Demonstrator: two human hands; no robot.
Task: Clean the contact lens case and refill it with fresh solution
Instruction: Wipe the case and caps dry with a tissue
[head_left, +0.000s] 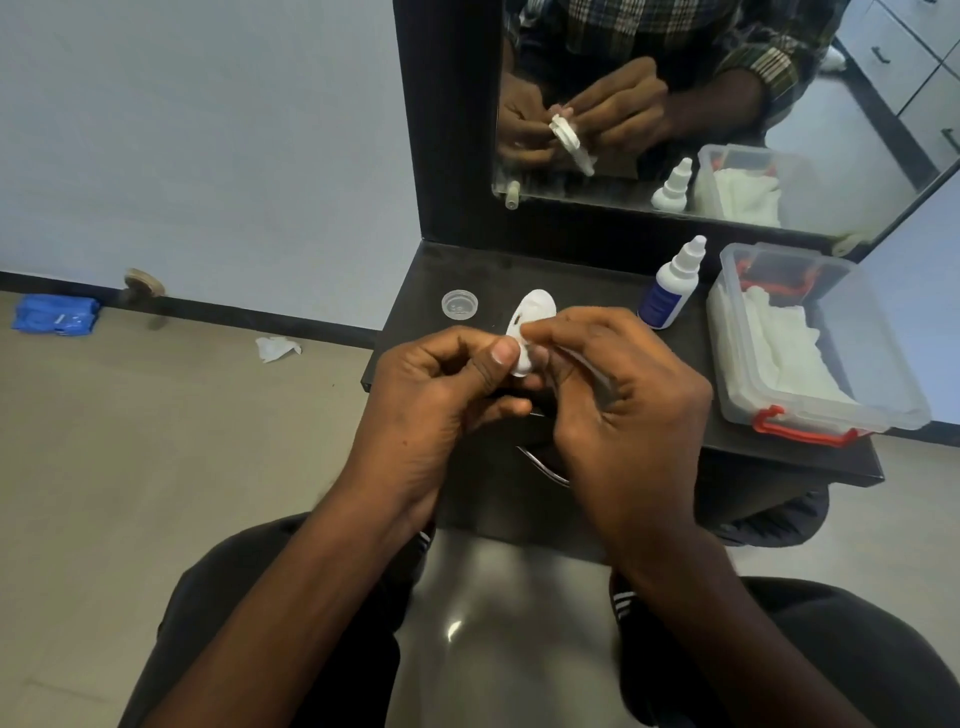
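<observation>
A white contact lens case (531, 317) is held upright above the front of the dark shelf (587, 280). My left hand (441, 384) pinches its lower end between thumb and fingers. My right hand (618, 384) pinches the case at its middle from the right with thumb and fingertips; what else it holds is hidden. A clear round cap (460, 304) lies on the shelf to the left of the case. The solution bottle (670, 286), white with a blue label and capped, stands to the right. The mirror (727, 104) reflects both hands and the case.
A clear plastic box (810, 343) with red latches and white cloths inside sits at the shelf's right end. On the floor to the left lie a crumpled tissue (275, 348) and a blue pack (56, 313). My knees are below the shelf.
</observation>
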